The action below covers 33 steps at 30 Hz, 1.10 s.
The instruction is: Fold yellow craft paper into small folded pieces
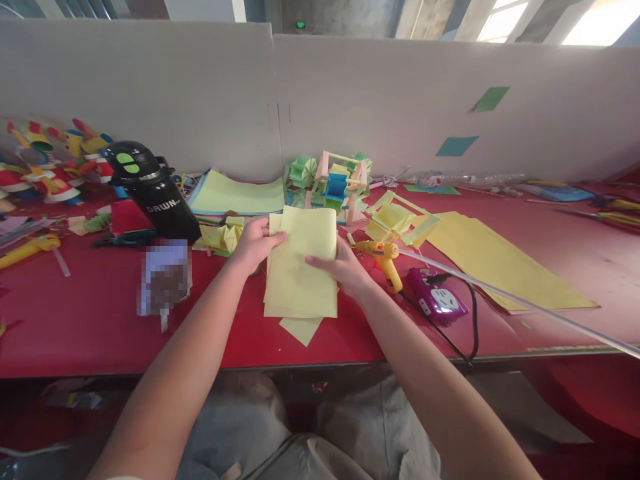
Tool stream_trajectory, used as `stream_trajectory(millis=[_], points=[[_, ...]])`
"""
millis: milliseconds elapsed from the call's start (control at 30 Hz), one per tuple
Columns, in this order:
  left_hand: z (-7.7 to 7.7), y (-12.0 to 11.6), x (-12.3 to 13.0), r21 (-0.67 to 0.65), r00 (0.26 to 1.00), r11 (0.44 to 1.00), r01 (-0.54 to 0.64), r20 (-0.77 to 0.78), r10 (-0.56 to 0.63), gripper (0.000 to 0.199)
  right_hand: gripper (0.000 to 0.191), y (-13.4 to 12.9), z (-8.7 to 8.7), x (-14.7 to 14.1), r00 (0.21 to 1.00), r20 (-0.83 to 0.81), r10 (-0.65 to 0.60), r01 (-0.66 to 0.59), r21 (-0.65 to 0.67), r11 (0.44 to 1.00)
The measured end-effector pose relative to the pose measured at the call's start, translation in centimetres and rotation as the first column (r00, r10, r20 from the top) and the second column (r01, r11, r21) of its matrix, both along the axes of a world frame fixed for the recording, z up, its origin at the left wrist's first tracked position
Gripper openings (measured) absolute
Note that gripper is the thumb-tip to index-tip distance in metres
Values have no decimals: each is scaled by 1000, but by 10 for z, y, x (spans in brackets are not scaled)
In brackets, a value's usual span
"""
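Observation:
Several layers of pale yellow paper (304,287) are held between my two hands, just over the table's front part. My left hand (255,245) grips the upper left edge, its thumb lying on top. At the right edge my right hand (345,267) presses its thumb on the sheet, the other fingers hidden behind. The right side of the paper curves like a fold. A smaller yellow piece (301,330) sticks out below the lower edge. Right of my right hand lies a yellow glue gun (383,257) with a long clear glue stick (500,287) in its back.
Folded paper models (340,183) stand behind the papers. A black bottle (155,193) and a blurred upright object (165,277) are on the left. A purple power socket (440,297) with a black cord and large yellow sheets (500,263) lie right. A grey partition (375,100) closes the back.

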<state>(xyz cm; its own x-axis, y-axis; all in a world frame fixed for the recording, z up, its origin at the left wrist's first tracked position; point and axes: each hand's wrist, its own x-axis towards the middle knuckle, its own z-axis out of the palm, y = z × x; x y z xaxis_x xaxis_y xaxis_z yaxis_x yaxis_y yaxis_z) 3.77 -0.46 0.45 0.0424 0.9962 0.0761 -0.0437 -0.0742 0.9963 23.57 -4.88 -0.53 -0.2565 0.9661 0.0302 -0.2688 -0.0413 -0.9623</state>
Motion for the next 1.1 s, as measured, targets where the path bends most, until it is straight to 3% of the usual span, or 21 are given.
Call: stream_trajectory(millis=[133,300,433,633,900,1100], points=[[0,-1,-1,-23,999,999,25,-25,-26,61,53,2,1,2,994,-83,-77,68,-104,992],[4,-4,1,-16,995,995,99,-4,-99,62,52,6,-3,5,979,-12,-205,201,-134,970],[2,-3,3,35,996,997,76,51,-77,56,52,7,-5,5,977,9,-215,215,-78,974],[-5,1,5,122,995,988,-99,36,96,55,51,4,-4,4,982,11,-191,191,-39,981],[-4,-1,5,108,998,992,-64,28,61,56,48,4,0,5,978,28,-205,207,-137,969],[-1,-1,5,80,999,997,-23,27,21,59,49,5,-1,6,983,36,-179,182,-116,977]])
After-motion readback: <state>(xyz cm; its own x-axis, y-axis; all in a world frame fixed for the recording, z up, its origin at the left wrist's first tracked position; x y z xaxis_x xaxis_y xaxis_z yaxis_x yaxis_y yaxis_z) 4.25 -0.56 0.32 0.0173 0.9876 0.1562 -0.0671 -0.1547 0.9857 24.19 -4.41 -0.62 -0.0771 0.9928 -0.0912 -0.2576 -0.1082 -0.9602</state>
